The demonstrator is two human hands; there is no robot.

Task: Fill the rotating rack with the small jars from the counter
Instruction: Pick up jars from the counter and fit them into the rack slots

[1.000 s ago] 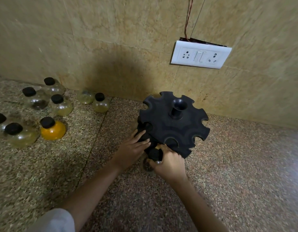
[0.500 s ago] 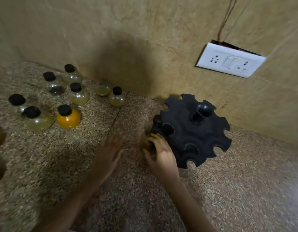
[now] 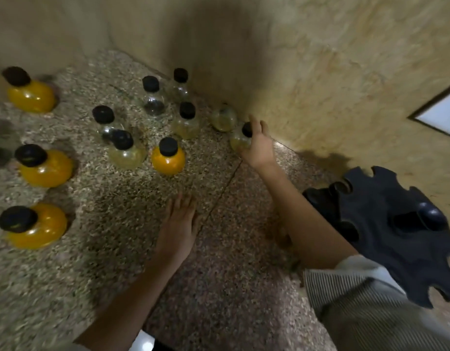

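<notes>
Speckled granite counter, beige tiled wall

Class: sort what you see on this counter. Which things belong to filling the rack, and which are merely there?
Part of the job:
rotating rack
small jars, such as the orange jar
pale jar under the right hand
left hand, flat on the counter

Merely there:
wall socket
tiled wall

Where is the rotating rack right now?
In the head view, the black rotating rack stands on the counter at the right edge, near the wall, just beyond the right forearm.
</notes>
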